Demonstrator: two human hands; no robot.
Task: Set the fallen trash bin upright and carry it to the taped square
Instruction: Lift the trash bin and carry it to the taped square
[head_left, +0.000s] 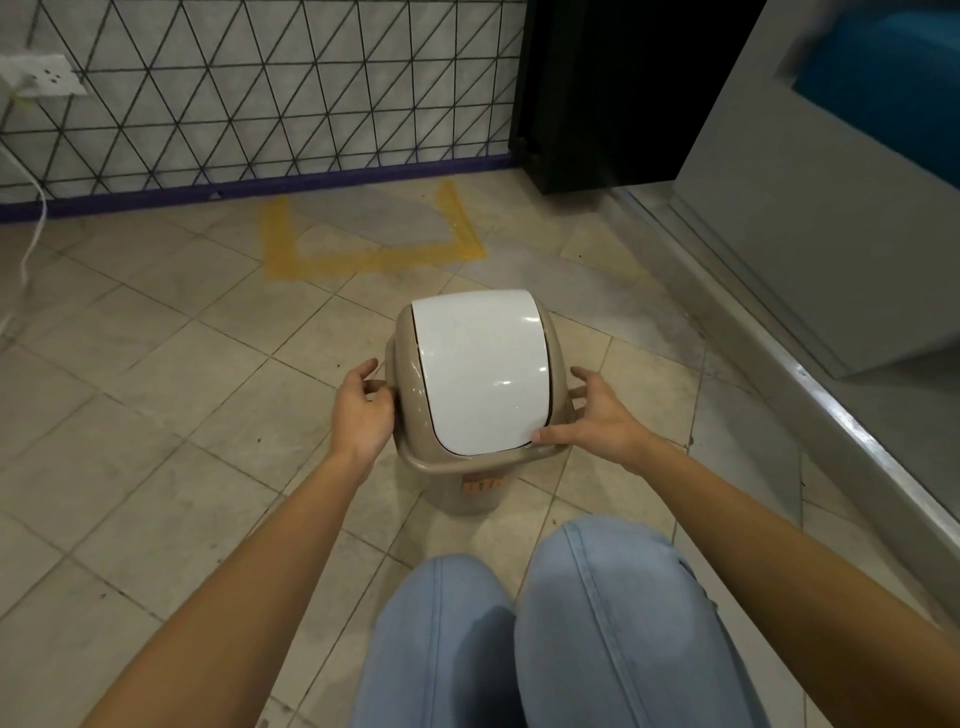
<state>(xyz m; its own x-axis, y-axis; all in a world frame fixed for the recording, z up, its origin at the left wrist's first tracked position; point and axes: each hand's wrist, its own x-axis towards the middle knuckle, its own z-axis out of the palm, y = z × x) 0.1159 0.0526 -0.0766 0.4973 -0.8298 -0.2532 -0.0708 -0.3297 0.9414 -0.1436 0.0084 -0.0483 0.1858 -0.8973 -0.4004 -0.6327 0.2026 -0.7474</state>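
The trash bin (480, 374), beige with a white swing lid, stands upright on the tiled floor in front of my knees. My left hand (361, 413) presses against the bin's left rim with fingers curled on it. My right hand (597, 418) holds the right rim, thumb resting on the front edge of the lid frame. The taped square (371, 260), marked in yellow tape, lies on the floor beyond the bin, against the wall.
A wall with a black triangle pattern (260, 93) and purple skirting runs behind the square. A black cabinet (613, 93) stands at the back right, a grey door and metal threshold (810, 395) on the right. A white cable (31, 228) hangs from a socket at left.
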